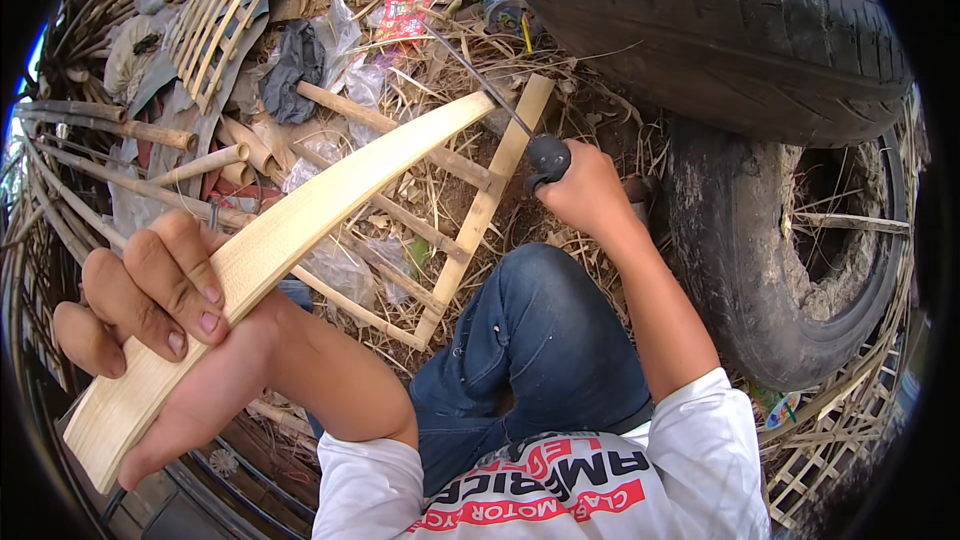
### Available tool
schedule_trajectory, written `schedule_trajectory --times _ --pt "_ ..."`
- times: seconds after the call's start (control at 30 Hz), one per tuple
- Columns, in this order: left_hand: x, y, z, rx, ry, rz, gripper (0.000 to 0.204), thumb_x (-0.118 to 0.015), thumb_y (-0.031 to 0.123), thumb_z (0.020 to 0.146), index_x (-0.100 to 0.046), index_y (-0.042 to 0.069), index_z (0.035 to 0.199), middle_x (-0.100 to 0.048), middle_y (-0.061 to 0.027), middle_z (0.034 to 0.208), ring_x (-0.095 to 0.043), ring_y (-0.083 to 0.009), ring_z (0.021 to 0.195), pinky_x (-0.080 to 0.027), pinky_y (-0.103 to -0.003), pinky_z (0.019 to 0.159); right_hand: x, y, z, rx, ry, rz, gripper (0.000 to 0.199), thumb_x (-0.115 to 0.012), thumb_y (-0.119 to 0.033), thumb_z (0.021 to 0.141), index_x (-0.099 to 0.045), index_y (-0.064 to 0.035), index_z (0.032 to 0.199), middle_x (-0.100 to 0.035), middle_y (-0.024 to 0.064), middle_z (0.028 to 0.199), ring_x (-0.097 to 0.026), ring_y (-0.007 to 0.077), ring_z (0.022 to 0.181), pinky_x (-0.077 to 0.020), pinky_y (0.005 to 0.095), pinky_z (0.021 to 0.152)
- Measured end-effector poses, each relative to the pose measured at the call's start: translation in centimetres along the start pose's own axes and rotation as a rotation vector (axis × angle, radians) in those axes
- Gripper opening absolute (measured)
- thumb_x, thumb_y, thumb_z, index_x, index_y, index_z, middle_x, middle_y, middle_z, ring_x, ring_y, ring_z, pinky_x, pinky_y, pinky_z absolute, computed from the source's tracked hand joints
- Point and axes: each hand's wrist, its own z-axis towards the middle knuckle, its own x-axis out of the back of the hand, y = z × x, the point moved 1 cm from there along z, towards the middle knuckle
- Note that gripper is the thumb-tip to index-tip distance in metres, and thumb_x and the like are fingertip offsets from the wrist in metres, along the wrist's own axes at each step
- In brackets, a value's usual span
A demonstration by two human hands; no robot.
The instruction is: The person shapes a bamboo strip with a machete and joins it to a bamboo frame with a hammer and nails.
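A long, pale strip of bamboo or wood (340, 190) slants upward from the lower left. My left hand (165, 305) grips its near end, fingers over the top and thumb underneath. In my right hand (587, 190) is the black handle (547, 155) of a long-bladed tool. The narrow metal blade (468, 65) points up and left, seen almost edge-on, so I cannot tell whether it is a saw or a knife. It passes close to the strip's far tip; whether they touch is unclear. Below lies a ladder-like bamboo frame (470, 215), partly hidden by the strip.
Two worn tyres (700, 40) take up the right side, one overlapping the other. Bamboo poles (110, 125) and a slatted lattice (225, 10) lie at upper left. Plastic wrappers (405, 15), a dark crumpled bag (292, 70) and dry straw litter the ground. My bent knee (545, 290) is beside the frame.
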Motion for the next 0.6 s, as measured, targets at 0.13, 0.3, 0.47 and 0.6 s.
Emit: schedule_trajectory --times 0.13,0.3,0.47,0.6 --pt "-0.2 0.3 0.5 0.058 -0.06 -0.064 0.076 -0.04 0.094 0.064 -0.036 0.018 0.067 -0.033 0.005 0.051 -0.03 -0.0042 0.037 -0.024 -0.019 0.04 0.4 -0.2 -1.7 -0.003 0.011 0.077 0.035 -0.069 -0.01 0.067 -0.063 0.0019 0.099 -0.068 0.0229 0.089 -0.066 0.0395 0.088 -0.051 0.0416 0.079" --pt "0.9 0.2 0.2 0.062 -0.047 -0.023 0.071 -0.044 0.089 0.067 -0.037 0.018 0.067 -0.033 0.0052 0.051 -0.031 -0.0043 0.037 -0.026 -0.018 0.04 0.5 -3.7 -3.1 0.2 -0.046 0.297 0.027 -0.065 -0.003 0.061 -0.061 0.0011 0.088 -0.06 0.0128 0.071 -0.056 0.0216 0.064 -0.0471 0.0329 0.066" --pt "0.4 0.6 0.3 0.07 -0.062 -0.037 0.072 -0.044 0.089 0.067 -0.037 0.018 0.067 -0.034 0.0051 0.051 -0.031 -0.0044 0.037 -0.028 -0.017 0.039 0.0 -2.9 -2.9 0.281 0.045 0.227 0.027 -0.067 -0.003 0.061 -0.063 0.0009 0.087 -0.064 0.0169 0.074 -0.063 0.0292 0.069 -0.0487 0.0356 0.067" --pt "0.8 0.2 -0.1 0.029 -0.005 -0.095 0.074 -0.048 0.091 0.064 -0.036 0.018 0.067 -0.033 0.0053 0.051 -0.031 -0.0045 0.036 -0.026 -0.018 0.039 0.3 0.9 0.4 0.02 0.041 0.004 0.031 -0.07 -0.014 0.067 -0.065 -0.0004 0.094 -0.067 0.0234 0.088 -0.064 0.0405 0.089 -0.0509 0.0434 0.078"
